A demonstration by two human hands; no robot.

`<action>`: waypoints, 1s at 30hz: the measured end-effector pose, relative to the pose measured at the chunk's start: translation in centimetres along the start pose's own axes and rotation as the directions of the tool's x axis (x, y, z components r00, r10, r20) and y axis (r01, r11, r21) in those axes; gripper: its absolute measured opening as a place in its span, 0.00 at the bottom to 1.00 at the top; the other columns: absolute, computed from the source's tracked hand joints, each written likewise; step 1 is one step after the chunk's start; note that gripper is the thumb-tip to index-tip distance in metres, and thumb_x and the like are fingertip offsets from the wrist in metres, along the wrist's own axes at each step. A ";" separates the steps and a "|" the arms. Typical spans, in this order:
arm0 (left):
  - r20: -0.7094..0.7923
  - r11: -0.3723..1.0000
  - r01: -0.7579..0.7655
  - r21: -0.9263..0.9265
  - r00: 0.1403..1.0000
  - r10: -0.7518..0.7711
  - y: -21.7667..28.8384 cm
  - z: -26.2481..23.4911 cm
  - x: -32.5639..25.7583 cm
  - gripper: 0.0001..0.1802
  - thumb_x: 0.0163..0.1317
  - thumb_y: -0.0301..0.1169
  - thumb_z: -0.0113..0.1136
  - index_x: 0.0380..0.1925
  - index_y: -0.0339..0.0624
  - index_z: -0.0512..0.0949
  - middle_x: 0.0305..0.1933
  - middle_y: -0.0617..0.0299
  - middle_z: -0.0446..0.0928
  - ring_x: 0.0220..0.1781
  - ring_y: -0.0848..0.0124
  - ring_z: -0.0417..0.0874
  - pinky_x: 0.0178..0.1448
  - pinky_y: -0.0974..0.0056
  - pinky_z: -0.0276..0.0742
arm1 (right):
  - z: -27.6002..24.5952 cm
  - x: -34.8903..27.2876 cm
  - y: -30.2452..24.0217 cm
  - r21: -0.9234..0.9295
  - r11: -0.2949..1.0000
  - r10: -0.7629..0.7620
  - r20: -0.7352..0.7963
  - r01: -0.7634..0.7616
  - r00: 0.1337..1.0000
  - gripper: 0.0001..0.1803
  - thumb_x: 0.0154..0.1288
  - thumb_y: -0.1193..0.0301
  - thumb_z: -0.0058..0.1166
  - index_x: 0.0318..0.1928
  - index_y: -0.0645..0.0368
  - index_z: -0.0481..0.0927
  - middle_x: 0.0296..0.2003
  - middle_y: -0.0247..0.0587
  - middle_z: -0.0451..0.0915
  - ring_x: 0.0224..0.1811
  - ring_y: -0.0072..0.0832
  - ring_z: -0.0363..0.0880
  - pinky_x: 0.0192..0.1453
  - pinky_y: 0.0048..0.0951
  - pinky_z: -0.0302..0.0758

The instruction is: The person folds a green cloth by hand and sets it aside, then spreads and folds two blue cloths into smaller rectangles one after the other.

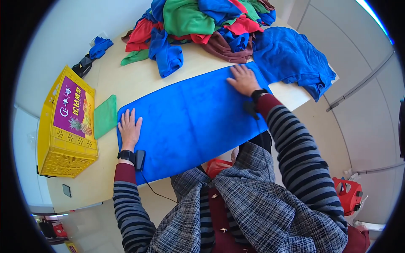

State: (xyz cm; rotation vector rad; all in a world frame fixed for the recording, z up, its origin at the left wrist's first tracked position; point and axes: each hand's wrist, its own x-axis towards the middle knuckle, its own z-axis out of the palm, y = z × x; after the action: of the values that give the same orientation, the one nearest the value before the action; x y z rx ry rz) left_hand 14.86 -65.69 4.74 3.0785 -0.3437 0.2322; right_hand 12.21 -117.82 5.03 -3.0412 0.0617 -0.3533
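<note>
Fingers of both hands spread flat on blue towel (192,122), long axis left-right

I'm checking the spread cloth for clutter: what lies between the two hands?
Only the bare blue towel lies between the left hand and the right hand, both flat on it; the head view shows nothing else there.

I see grey plaid vest, maroon-cuffed sleeves striped navy and grey, black wrist device on left hand (129,129), black watch with cable on right hand (243,80).
</note>
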 end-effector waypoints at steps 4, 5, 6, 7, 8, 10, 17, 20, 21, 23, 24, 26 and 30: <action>-0.037 1.000 0.028 -0.009 0.999 -0.028 -1.0 0.7 0.5 0.37 0.76 0.57 0.42 0.78 0.53 0.59 0.83 0.52 0.53 0.84 0.49 0.50 0.82 0.40 0.41 | -0.2 -0.5 5.6 -0.025 0.996 0.080 -0.030 -0.081 0.996 0.38 0.76 0.40 0.38 0.76 0.51 0.63 0.77 0.45 0.59 0.81 0.47 0.52 0.81 0.54 0.51; -0.051 0.999 0.037 -0.007 0.998 -0.038 -1.1 0.7 0.6 0.37 0.76 0.58 0.42 0.78 0.53 0.58 0.83 0.52 0.53 0.84 0.49 0.50 0.83 0.40 0.41 | -0.4 -0.5 5.6 -0.026 0.996 0.089 0.003 -0.089 0.996 0.39 0.77 0.40 0.36 0.77 0.51 0.62 0.78 0.45 0.58 0.81 0.48 0.51 0.81 0.53 0.50; -0.067 0.999 0.047 -0.005 0.997 -0.047 -1.1 0.7 0.7 0.37 0.76 0.58 0.42 0.78 0.52 0.58 0.83 0.52 0.53 0.83 0.48 0.50 0.83 0.40 0.41 | -0.8 -0.4 5.6 -0.028 0.995 0.097 0.034 -0.096 0.995 0.40 0.77 0.39 0.35 0.77 0.51 0.61 0.78 0.46 0.57 0.82 0.49 0.50 0.82 0.53 0.48; -0.074 0.999 0.054 -0.005 0.996 -0.055 -1.2 0.6 0.6 0.37 0.76 0.58 0.42 0.78 0.52 0.58 0.83 0.52 0.53 0.83 0.48 0.50 0.83 0.40 0.41 | -1.0 -0.4 5.2 -0.026 0.994 0.103 0.066 -0.102 0.993 0.40 0.78 0.39 0.34 0.78 0.52 0.59 0.79 0.46 0.56 0.82 0.49 0.49 0.82 0.52 0.47; -0.069 0.998 0.061 -0.010 0.996 -0.062 -1.0 0.6 0.5 0.37 0.76 0.58 0.41 0.78 0.52 0.59 0.83 0.51 0.54 0.83 0.48 0.50 0.82 0.39 0.42 | -1.3 -0.6 4.9 -0.025 0.995 0.094 0.058 -0.093 0.994 0.40 0.78 0.39 0.34 0.78 0.52 0.59 0.79 0.46 0.56 0.82 0.49 0.49 0.82 0.52 0.47; -0.058 0.997 0.074 -0.019 0.995 -0.075 -0.4 0.3 0.1 0.37 0.77 0.58 0.41 0.77 0.51 0.60 0.82 0.50 0.55 0.83 0.47 0.51 0.82 0.38 0.43 | -2.0 -1.3 4.1 -0.048 0.988 0.149 0.070 -0.146 0.986 0.39 0.77 0.41 0.38 0.77 0.52 0.61 0.78 0.47 0.57 0.81 0.50 0.50 0.81 0.55 0.49; -0.074 0.979 -0.195 -0.057 0.979 0.191 7.7 -4.0 -7.3 0.35 0.76 0.56 0.45 0.75 0.49 0.63 0.81 0.47 0.57 0.82 0.45 0.52 0.80 0.34 0.44 | -4.9 -11.6 -11.8 0.326 0.909 -0.219 -0.154 0.259 0.963 0.32 0.66 0.57 0.61 0.66 0.58 0.72 0.68 0.55 0.70 0.70 0.55 0.67 0.72 0.56 0.66; -0.019 0.974 -0.197 -0.108 0.980 0.196 11.4 -4.4 -12.7 0.35 0.76 0.55 0.46 0.75 0.49 0.63 0.81 0.48 0.56 0.82 0.45 0.51 0.80 0.35 0.44 | -4.6 -16.5 -19.4 0.331 0.859 -0.353 -0.172 0.391 0.920 0.34 0.69 0.52 0.56 0.70 0.57 0.71 0.71 0.51 0.67 0.75 0.53 0.61 0.75 0.57 0.60; 0.000 0.974 -0.184 -0.129 0.983 0.185 11.7 -4.4 -13.9 0.35 0.76 0.54 0.46 0.75 0.49 0.63 0.81 0.48 0.56 0.83 0.45 0.51 0.80 0.35 0.43 | -4.3 -16.9 -19.6 0.342 0.858 -0.348 -0.162 0.384 0.923 0.34 0.69 0.52 0.56 0.70 0.57 0.71 0.71 0.51 0.67 0.75 0.53 0.61 0.75 0.57 0.60; 0.011 0.980 -0.161 -0.114 0.986 0.163 11.3 -3.6 -14.6 0.35 0.76 0.54 0.46 0.76 0.49 0.63 0.81 0.49 0.56 0.83 0.45 0.51 0.81 0.34 0.43 | -3.7 -17.1 -19.4 0.322 0.878 -0.334 -0.114 0.353 0.936 0.36 0.70 0.50 0.55 0.71 0.56 0.69 0.73 0.50 0.66 0.77 0.52 0.59 0.78 0.57 0.56; 0.009 0.986 -0.132 -0.097 0.991 0.134 11.0 -3.2 -14.7 0.35 0.76 0.54 0.46 0.76 0.50 0.63 0.82 0.49 0.55 0.83 0.45 0.50 0.81 0.34 0.42 | -3.5 -17.1 -19.2 0.310 0.888 -0.327 -0.091 0.339 0.941 0.36 0.70 0.49 0.54 0.72 0.56 0.69 0.74 0.49 0.65 0.78 0.52 0.57 0.79 0.57 0.54; 0.010 0.993 -0.091 -0.075 0.996 0.092 10.8 -2.9 -15.2 0.35 0.76 0.54 0.46 0.76 0.50 0.62 0.82 0.49 0.55 0.83 0.45 0.50 0.81 0.34 0.41 | -4.1 -16.4 -16.0 0.267 0.924 -0.272 -0.049 0.275 0.961 0.36 0.72 0.48 0.52 0.72 0.55 0.68 0.74 0.49 0.64 0.79 0.51 0.56 0.80 0.57 0.52; 0.032 0.996 -0.087 -0.032 0.996 0.088 10.9 -3.0 -14.3 0.36 0.75 0.55 0.47 0.77 0.51 0.61 0.82 0.51 0.54 0.83 0.46 0.49 0.81 0.32 0.39 | -3.4 -14.6 -9.5 0.101 0.983 -0.153 -0.024 0.155 0.988 0.35 0.77 0.45 0.43 0.75 0.50 0.65 0.77 0.47 0.61 0.81 0.50 0.53 0.81 0.56 0.49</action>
State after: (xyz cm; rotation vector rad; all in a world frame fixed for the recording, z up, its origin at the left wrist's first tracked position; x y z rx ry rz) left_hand -1.81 -73.06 5.68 3.0440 -0.4800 0.1766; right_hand -2.45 -107.94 5.79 -2.9485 -0.1863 -0.3796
